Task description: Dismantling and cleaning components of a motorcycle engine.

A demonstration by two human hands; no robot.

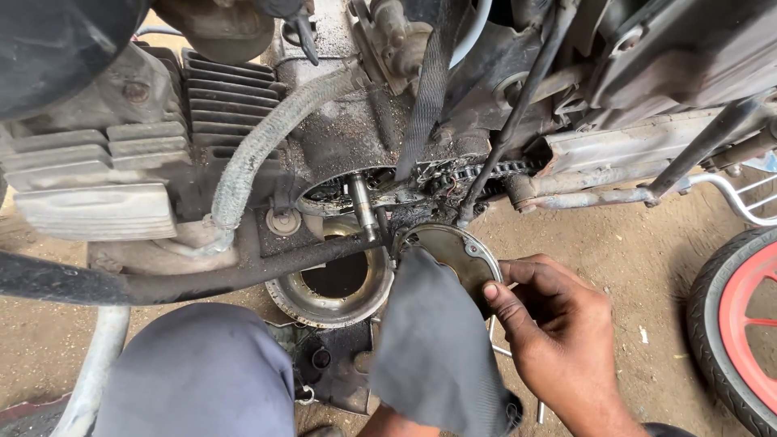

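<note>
My right hand (558,332) grips the right edge of a round, dirty metal cover plate (457,247), thumb on its face. A grey cloth (437,348) drapes over my left hand and presses against the plate's left side. Of the left hand only the wrist (387,425) shows at the bottom edge; the fingers are hidden under the cloth. Hands and plate sit just below the open side of a motorcycle engine (356,137), where a greasy shaft (364,209) and the drive chain (486,171) are exposed.
A round metal pan (356,303) lies on the dirt under the engine, and a black engine part (332,364) in front of it. A braided hose (267,142) and a dark frame tube (202,279) cross the left. My grey-trousered knee (194,372) is at lower left, a red-rimmed wheel (740,324) at right.
</note>
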